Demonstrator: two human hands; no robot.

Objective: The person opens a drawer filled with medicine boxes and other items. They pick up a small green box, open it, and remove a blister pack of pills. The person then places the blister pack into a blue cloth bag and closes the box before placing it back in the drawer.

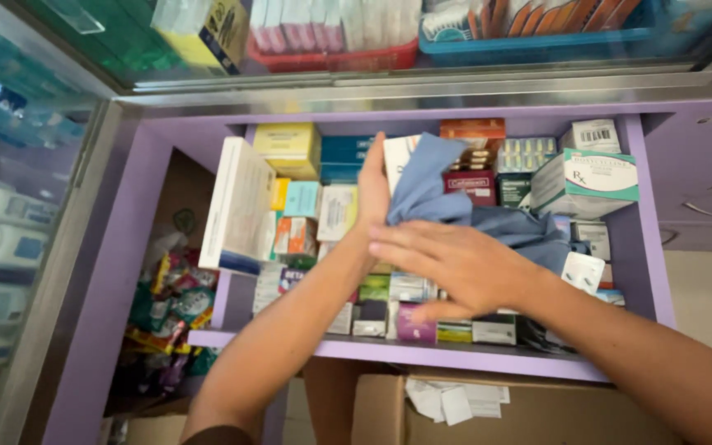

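My left hand (372, 188) reaches up into an open purple drawer (648, 247). Its fingers are straight and upright against a white box (397, 158), which it holds on edge. A blue cloth (432, 183) drapes over that box and trails to the right across the packed boxes. My right hand (453, 265) comes in from the lower right, palm down with its fingers spread. It lies on the lower part of the cloth and over the small boxes beneath. Nothing is gripped in it.
The drawer is packed with several medicine boxes, including a tall white one (239, 204) at the left, a yellow one (288, 147) and a white-and-green one (587, 181). Coloured sachets (170, 305) fill the space to the left. A cardboard carton (488, 412) stands below, and glass shelves (331, 33) are above.
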